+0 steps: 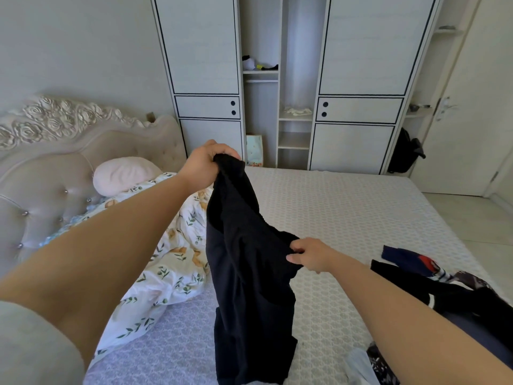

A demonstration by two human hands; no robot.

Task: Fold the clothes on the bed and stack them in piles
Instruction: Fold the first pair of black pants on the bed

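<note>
Over the bed (347, 218), left hand (205, 165) and right hand (312, 255) each grip a black garment (244, 273) tight.

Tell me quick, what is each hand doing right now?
Left hand: closed, gripping the top of the black garment, held up high.
Right hand: closed, pinching the same garment's edge lower down.

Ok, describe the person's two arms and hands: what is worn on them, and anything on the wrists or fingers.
Both forearms are bare. The left hand shows no ring, watch or glove, and a loose light grey short sleeve covers that upper arm at the bottom-left corner. The right hand is likewise bare, with nothing on the wrist; no sleeve shows on that arm within the picture.
</note>
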